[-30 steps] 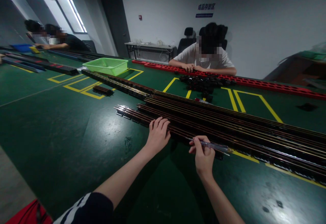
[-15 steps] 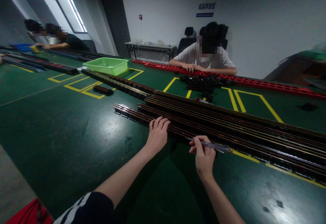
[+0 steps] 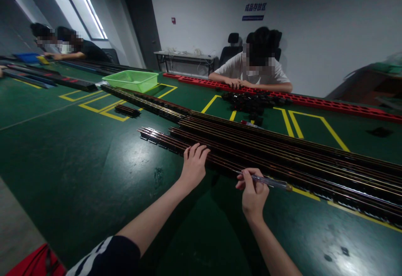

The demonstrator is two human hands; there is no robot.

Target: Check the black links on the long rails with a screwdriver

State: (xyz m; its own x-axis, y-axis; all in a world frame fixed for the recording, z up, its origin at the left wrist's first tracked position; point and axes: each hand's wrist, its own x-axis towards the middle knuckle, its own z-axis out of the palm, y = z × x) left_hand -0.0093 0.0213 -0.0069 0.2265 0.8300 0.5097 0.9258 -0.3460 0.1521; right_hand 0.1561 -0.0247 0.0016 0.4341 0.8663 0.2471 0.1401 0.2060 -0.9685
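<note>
My left hand lies over the nearest black strip with copper-coloured rods, its fingers bent across the top and gripping it. In my right hand is a screwdriver with a clear handle, pinched between thumb and fingers. Its thin shaft points left, with the tip at the near strip, right of my left hand; whether it touches is too small to tell. Behind the near strip, more long black strips with copper and brass-coloured rods lie side by side.
A short black piece and a light green basket are to the left on the green table. Across it, a co-worker leans over a red slotted rail, near a heap of black parts.
My right hand has shifted slightly to the right with the screwdriver. My left hand has stayed on the near strip.
</note>
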